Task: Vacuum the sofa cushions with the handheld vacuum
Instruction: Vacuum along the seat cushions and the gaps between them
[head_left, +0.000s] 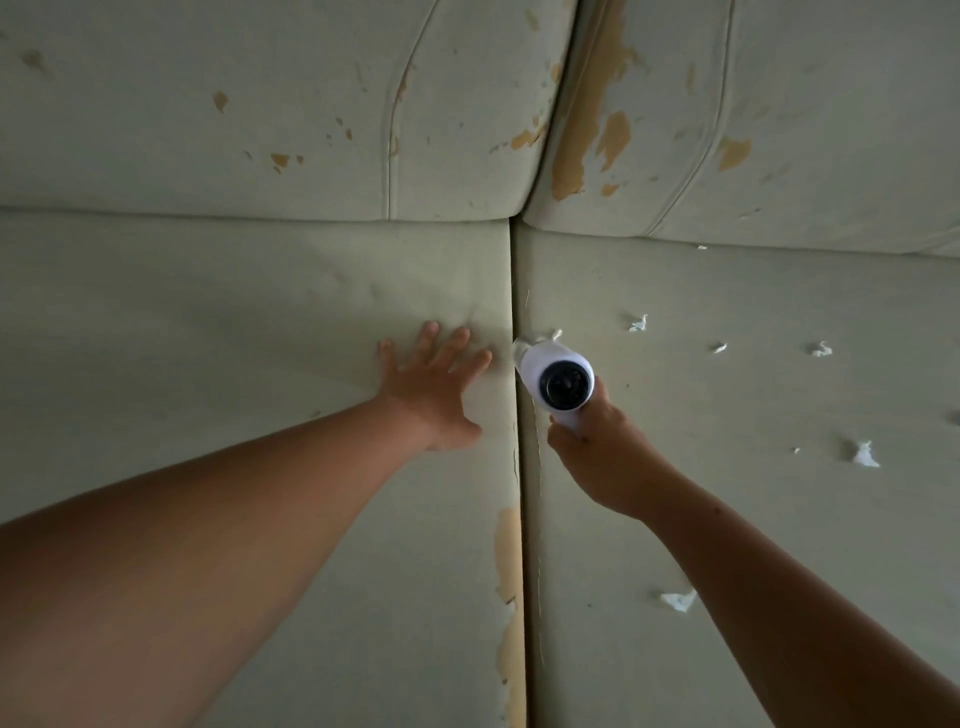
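A white handheld vacuum (553, 376) with a dark round rear end is held in my right hand (602, 457). Its nozzle points down at the right seat cushion (737, 519), right beside the gap between the two seat cushions. A white scrap (550, 335) lies at the nozzle tip. My left hand (434, 387) lies flat with fingers spread on the left seat cushion (234, 322), pressing it near the gap. Several white paper scraps, such as one scrap (638, 323) and another (866, 454), are scattered over the right cushion.
Two pale back cushions (260, 104) with peeling patches stand behind the seats. The dark gap (517, 291) runs between the seat cushions towards me. Worn, flaking edging (509, 582) shows along the left cushion's side.
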